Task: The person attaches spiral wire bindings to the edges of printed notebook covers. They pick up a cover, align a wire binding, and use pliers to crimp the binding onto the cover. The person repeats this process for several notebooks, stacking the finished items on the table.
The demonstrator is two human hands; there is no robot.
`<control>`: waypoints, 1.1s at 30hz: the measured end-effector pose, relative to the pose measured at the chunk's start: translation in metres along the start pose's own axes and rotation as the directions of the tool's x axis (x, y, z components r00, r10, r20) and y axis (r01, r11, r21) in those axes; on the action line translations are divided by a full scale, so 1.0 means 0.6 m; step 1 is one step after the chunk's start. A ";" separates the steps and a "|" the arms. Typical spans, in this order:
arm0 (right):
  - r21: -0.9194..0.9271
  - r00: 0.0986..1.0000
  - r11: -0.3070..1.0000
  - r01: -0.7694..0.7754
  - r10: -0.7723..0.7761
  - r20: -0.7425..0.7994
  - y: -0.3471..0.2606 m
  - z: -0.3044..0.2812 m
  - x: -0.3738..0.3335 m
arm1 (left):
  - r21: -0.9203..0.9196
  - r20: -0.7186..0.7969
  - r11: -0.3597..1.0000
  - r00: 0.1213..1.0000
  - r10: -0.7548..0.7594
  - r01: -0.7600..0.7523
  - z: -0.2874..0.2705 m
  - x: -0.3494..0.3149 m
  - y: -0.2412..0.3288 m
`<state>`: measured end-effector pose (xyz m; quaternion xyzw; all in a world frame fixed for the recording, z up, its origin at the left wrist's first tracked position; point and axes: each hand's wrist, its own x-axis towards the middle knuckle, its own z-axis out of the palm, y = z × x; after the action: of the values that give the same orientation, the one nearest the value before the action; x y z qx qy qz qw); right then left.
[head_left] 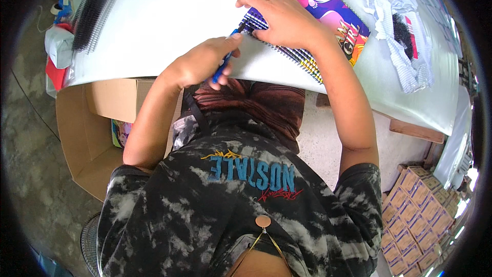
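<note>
We look down from our own head onto a white worktop [169,25] whose near edge curves across the middle of the view. At the far left corner lies a bundle of black binding coils [95,13].

Moving right, our left hand [202,61] sits at the near edge, fingers closed around a blue-handled tool [223,64]. The tool's long axis runs from near-left up to far-right, and its dark tip points at the left end of the notebook's binding, touching or almost touching it; we cannot tell which.

Just right of that, our right hand [284,15] lies flat, fingers spread apart and pressing down on the notebook [328,15], clamping nothing. A ring shows on one finger.

The notebook, with a bright purple, pink and teal cover, rests near the near edge at the middle of the worktop. Its spiral binding [292,54] faces us, and its long axis slants from far-left to near-right. The binding's left end is nearer the left hand; the right hand covers the notebook's left part.

Farther right lies a crumpled white wrapper [410,41]. Below the worktop, an open cardboard box [92,138] stands on the floor at left, and stacked small cartons [417,210] at right.
</note>
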<state>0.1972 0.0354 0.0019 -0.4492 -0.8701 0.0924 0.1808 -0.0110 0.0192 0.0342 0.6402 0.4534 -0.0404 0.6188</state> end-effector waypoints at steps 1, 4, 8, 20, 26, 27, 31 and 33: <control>-0.001 1.000 1.000 -0.006 0.006 0.016 -0.002 -0.002 0.001 | -0.331 0.108 0.942 0.994 -0.026 0.061 -0.002 0.000 -0.015; 0.021 0.999 1.000 -0.021 0.020 0.028 -0.008 -0.009 0.001 | -0.762 0.309 0.620 0.947 0.090 0.190 0.001 0.009 -0.040; 0.035 1.000 0.999 -0.013 0.013 -0.008 -0.005 -0.005 -0.002 | -0.894 0.381 0.354 0.883 0.273 0.276 0.003 0.025 -0.069; 0.025 1.000 1.000 0.003 -0.003 0.022 -0.004 -0.004 -0.001 | -0.525 0.141 0.838 0.986 -0.089 0.151 -0.004 0.002 -0.008; -0.004 1.000 1.000 -0.002 0.002 0.025 -0.006 0.000 0.002 | 0.528 -0.273 0.836 0.962 -0.001 0.151 0.021 0.001 0.008; -0.031 0.999 0.999 -0.007 0.008 0.038 -0.008 -0.002 0.002 | 0.273 -0.157 0.952 0.983 -0.098 0.138 0.010 0.000 0.009; -0.086 0.998 0.996 -0.012 0.017 0.057 -0.011 -0.002 0.001 | -0.655 0.284 0.729 0.959 -0.006 0.199 -0.007 0.006 -0.037; -0.084 0.998 0.996 -0.007 0.012 0.057 -0.008 0.001 0.000 | -0.835 0.338 0.497 0.933 0.121 0.237 0.005 0.009 -0.054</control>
<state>0.1931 0.0326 0.0031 -0.4579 -0.8758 0.0695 0.1360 -0.0270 0.0137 0.0056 0.2093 0.3151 0.0568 0.9240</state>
